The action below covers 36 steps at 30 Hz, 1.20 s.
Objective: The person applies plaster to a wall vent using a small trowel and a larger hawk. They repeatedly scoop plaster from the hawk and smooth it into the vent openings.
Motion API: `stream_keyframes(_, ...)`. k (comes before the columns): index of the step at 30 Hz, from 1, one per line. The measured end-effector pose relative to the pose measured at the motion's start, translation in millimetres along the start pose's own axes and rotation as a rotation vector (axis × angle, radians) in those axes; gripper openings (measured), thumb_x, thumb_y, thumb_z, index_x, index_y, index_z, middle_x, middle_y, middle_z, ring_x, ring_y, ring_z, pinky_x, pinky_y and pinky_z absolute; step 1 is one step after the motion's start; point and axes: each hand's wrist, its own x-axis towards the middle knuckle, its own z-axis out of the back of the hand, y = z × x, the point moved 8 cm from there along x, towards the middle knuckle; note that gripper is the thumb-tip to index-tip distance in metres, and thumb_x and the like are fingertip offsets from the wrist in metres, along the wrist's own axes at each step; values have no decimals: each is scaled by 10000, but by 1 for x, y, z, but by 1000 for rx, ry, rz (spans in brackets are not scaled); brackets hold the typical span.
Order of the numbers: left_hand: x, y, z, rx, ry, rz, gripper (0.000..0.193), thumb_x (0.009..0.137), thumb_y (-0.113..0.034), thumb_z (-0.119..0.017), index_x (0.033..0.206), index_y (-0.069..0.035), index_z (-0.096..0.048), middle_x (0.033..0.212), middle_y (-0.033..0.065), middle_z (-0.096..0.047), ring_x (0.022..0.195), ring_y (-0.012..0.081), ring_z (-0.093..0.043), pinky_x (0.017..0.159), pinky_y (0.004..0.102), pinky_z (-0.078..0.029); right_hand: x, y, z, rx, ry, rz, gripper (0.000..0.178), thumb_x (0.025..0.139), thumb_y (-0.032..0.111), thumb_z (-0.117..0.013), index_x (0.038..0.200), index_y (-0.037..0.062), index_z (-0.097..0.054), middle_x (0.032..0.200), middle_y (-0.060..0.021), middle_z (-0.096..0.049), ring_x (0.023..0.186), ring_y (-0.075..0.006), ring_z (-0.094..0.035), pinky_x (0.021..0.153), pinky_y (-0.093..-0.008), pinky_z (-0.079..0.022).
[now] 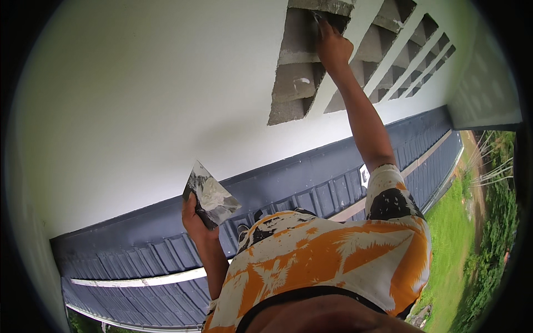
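My left hand (198, 221) grips a wide metal scraper (192, 182), its flat blade turned up. A heap of whitish putty (214, 194) lies smeared across that blade. At the top, my right hand (335, 49) is raised to the upper opening (300, 30) of a ventilation grille in the wall. Its fingers are closed on a thin, narrow-bladed putty knife (317, 18), mostly hidden by the fingers and by the shade of the recess. The grey, rough concrete inside the opening carries a whitish smear (302, 81) in the compartment below.
More slanted grille openings (375, 41) run to the right along the white wall (166, 89). Beneath the wall spreads a dark ribbed metal roof (311, 202), with a pale strip (144, 279) across it. Grass (452, 244) and bushes show far below at right.
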Motion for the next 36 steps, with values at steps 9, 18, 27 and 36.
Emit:
stream_keyframes(9,-6,1,-4,-30,49,26,363,985,-162,-464,1282,45,-504,1194,155,-618,1059,281,-637,892,419,-530,-3,14,-5,-75,83,-5,221,875,130,-532,1093,116,-570,852,-120,-701,644,-325,-692,514,-455,-538)
stream_keyframes(18,-11,0,-4,-12,-17,30,360,985,-161,-464,1273,49,-515,1199,153,-620,1062,278,-636,897,421,-526,6,26,-14,-114,226,-21,170,866,123,-505,968,-8,-540,767,-187,-692,611,-360,-693,497,-451,-547)
stream_keyframes(27,-4,-1,-6,-58,18,38,316,964,-134,-489,1241,11,-534,1164,148,-637,1023,278,-657,868,414,-549,11,33,-14,-197,227,-47,251,840,113,-532,1014,-60,-582,695,-168,-696,601,-315,-703,489,-424,-548)
stream_keyframes(36,0,-15,-3,-27,56,29,359,968,-168,-498,1271,21,-522,1174,149,-634,1044,278,-647,868,420,-544,8,41,-27,-131,326,-265,437,877,105,-510,1270,-85,-507,809,-177,-719,718,-342,-718,589,-441,-569)
